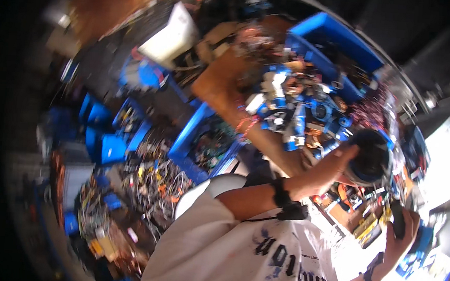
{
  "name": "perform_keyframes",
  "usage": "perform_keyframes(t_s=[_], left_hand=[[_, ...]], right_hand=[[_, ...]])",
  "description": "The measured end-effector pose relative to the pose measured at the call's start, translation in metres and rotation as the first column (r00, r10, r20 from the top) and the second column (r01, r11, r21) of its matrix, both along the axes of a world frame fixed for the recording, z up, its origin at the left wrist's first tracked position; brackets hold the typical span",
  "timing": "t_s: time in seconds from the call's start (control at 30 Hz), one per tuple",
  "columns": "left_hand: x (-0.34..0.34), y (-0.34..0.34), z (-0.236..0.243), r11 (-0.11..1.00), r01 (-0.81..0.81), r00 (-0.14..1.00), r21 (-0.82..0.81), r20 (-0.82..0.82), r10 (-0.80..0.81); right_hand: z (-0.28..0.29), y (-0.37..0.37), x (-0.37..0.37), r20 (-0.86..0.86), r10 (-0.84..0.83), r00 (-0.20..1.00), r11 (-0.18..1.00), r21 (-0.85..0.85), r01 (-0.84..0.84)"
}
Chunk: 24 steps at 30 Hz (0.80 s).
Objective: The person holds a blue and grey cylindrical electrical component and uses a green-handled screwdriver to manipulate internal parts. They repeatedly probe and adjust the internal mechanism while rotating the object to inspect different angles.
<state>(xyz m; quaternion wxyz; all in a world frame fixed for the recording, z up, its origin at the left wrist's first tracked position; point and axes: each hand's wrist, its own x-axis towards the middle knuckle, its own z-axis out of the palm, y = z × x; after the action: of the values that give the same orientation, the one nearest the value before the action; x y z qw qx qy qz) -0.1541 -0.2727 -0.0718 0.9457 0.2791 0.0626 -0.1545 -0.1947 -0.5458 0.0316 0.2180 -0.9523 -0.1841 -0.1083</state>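
My left hand reaches out over the near edge of the workbench. Its fingers are wrapped round a dark cylindrical object with a round end; motion blur hides what kind it is. Lower and farther right, my right hand grips a small dark oblong object, whose kind I cannot make out. The two hands are apart. Beyond my left hand lies a heap of small metal and blue parts on the brown bench top.
A blue bin stands at the bench's back. Beside the bench is another blue bin of scrap parts. Tangled cables pile on the floor at left, near more blue bins. Yellow-handled tools lie near my right hand.
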Motion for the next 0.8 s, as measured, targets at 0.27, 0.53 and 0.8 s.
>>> perform_keyframes(t_s=[0.27, 0.53, 0.8], left_hand=[[-0.017, 0.023, 0.006, 0.992, -0.117, 0.992, 0.036, 0.060, 0.115], [-0.035, 0.059, 0.009, 0.948, -0.307, 0.951, 0.078, 0.054, 0.303], [-0.038, 0.067, 0.005, 0.933, -0.335, 0.942, 0.133, 0.025, 0.335]], right_hand=[[-0.016, -0.028, 0.038, -0.177, 0.153, 0.972, 0.988, 0.005, -0.155], [-0.002, 0.033, 0.071, -0.156, 0.347, 0.925, 0.928, -0.087, -0.363], [0.000, 0.050, 0.077, -0.021, 0.466, 0.884, 0.881, -0.084, -0.466]])
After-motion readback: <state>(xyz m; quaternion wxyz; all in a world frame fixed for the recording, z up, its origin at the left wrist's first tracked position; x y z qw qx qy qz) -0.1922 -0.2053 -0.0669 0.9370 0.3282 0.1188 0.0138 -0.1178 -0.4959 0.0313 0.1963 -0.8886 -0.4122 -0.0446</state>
